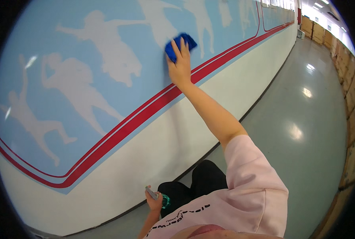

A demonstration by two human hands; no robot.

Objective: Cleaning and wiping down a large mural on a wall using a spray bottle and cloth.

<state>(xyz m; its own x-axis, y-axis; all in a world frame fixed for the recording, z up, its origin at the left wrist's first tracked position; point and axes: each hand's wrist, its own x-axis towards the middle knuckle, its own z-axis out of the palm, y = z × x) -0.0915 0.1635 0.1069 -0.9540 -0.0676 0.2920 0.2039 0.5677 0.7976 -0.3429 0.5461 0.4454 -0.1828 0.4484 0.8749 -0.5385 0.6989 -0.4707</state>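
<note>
My right hand [180, 65] presses a bunched blue cloth [189, 41] against a glossy light-blue wall panel [153, 86]. The fingers are spread over the cloth, just above the panel's red border stripe [162, 98]. Pale human silhouettes [114, 50] decorate the panel around it. Low by my knees, my left hand [154, 201] grips what looks like a spray bottle [166, 200] with a grey trigger head and a green translucent body. My arm and dark trousers partly hide the bottle.
White wall [129, 158] runs below the panel down to a dark baseboard [255, 103]. A shiny grey-green floor [288, 116] stretches along the wall to my right. Brown wooden panels or boxes [349, 89] line its far side. A small white object [300, 34] stands at the far end.
</note>
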